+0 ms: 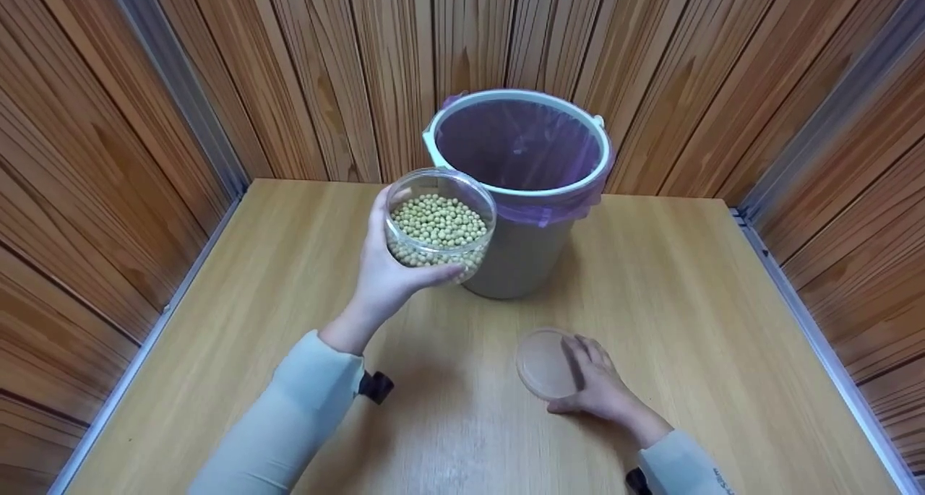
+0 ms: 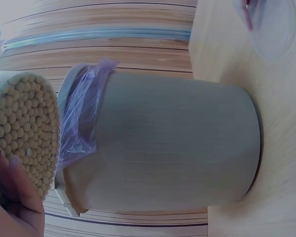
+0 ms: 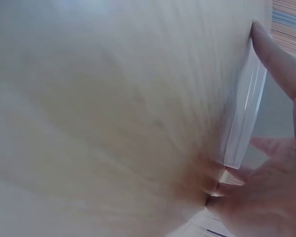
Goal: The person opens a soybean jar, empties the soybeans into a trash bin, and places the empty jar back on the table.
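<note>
A clear round plastic jar (image 1: 473, 255) of pale dried soybeans (image 1: 439, 222) is raised in my left hand (image 1: 386, 267), beside the front left of the bin's rim. The left thumb and fingers curl round the jar's side; in the left wrist view fingertips show against the beans (image 2: 27, 128). My right hand (image 1: 600, 386) is low at the tabletop, over the right side of a translucent round lid (image 1: 542, 363). Its thumb and fingers span the lid's rim (image 3: 246, 108) in the right wrist view. The hand hides part of the lid.
A grey bin (image 1: 517, 260) with a light rim, lined with a purple plastic bag (image 1: 517, 144), stands at the back of the wooden table (image 1: 303, 264). Wood-panelled walls (image 1: 405, 54) enclose the back and both sides.
</note>
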Demonstrator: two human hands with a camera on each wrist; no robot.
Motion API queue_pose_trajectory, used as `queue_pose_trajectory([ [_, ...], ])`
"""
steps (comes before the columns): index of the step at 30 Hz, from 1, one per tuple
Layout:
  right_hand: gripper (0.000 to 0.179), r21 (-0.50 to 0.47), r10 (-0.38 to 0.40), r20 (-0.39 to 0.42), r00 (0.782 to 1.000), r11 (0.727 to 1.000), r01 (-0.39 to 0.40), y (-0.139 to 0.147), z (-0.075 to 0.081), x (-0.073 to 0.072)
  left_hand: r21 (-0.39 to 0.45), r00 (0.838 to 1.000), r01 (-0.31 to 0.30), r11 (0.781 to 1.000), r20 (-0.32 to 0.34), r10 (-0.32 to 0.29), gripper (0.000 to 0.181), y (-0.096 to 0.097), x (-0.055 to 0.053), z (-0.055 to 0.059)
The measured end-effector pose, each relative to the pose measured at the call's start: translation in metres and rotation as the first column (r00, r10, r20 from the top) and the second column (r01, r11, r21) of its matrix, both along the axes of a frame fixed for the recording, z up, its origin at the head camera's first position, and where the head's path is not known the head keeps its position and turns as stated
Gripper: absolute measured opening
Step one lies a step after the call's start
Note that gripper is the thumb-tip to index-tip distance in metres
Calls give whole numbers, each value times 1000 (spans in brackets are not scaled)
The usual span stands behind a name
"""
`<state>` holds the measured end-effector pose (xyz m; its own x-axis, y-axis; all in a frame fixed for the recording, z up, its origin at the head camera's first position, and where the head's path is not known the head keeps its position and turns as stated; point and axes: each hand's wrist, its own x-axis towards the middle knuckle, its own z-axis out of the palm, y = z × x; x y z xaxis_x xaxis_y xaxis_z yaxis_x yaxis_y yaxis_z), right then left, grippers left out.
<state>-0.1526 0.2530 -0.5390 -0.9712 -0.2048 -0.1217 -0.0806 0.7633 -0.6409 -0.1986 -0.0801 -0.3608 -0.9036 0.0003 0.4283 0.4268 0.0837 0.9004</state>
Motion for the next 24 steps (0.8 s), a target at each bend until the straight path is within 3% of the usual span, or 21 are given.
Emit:
queue_pose_trajectory([
  [6,120,-2,5,21,1000,1000,-5,0,-1,0,-8,1000,-25,1000,-18,25,118,-5,-4,9],
  [13,122,9,5,24,1000,1000,-5,2,2,1,-94,995,-95,991,-35,92,118,-11,-11,25],
  [24,121,1,6,66,998,1000,-7,0,3,-2,-181,991,-127,975,-54,119,117,-25,-26,60],
])
